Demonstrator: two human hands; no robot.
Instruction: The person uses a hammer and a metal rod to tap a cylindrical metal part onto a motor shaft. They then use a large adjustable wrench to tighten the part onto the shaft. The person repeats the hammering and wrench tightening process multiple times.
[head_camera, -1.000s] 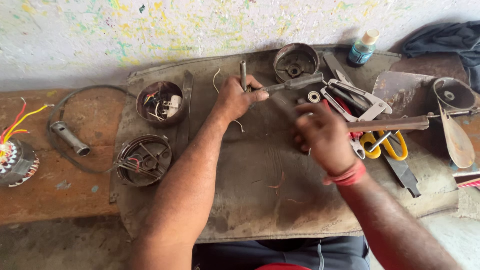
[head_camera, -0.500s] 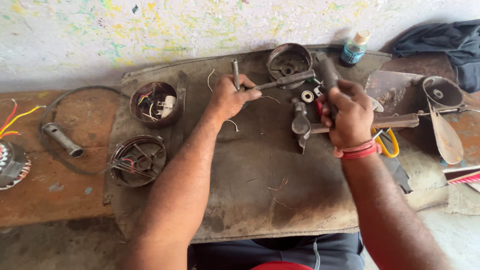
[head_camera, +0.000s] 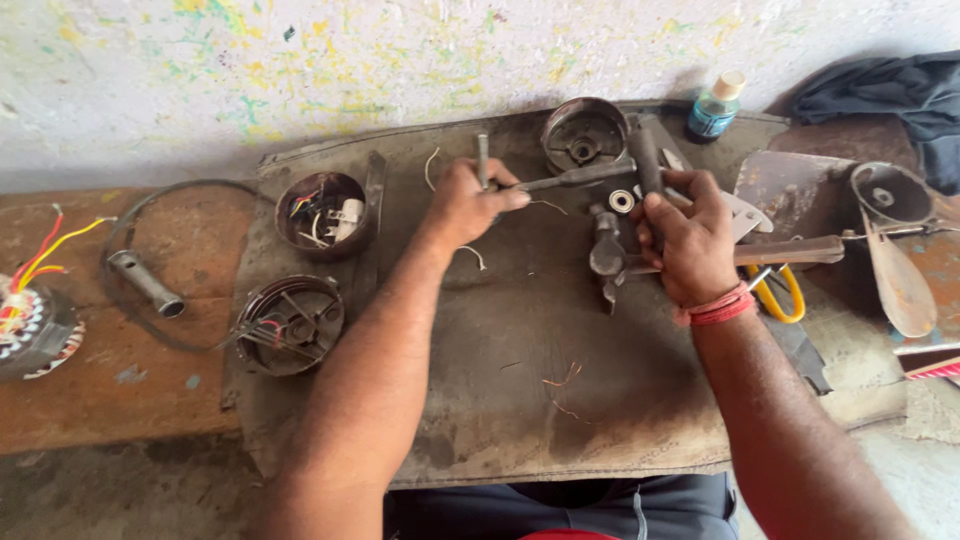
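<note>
Paint-speckled wall backs a low wooden bench (head_camera: 90, 390) covered by a grimy dark mat (head_camera: 520, 380), where a slim, dull-grey metal rod (head_camera: 575, 178) lies nearly level just in front of a round metal housing (head_camera: 583, 133). The left hand (head_camera: 470, 200), arm stretched forward across the mat, is fisted around an upright metal pin (head_camera: 482, 160) at the rod's left end, fingers pressed together. The right hand (head_camera: 690, 235), wrist wearing a red thread band (head_camera: 718, 305), is curled tight around a dark cylindrical tool handle (head_camera: 645, 160) that pokes up beside the rod's right end, above a small hammer (head_camera: 606, 250).
</note>
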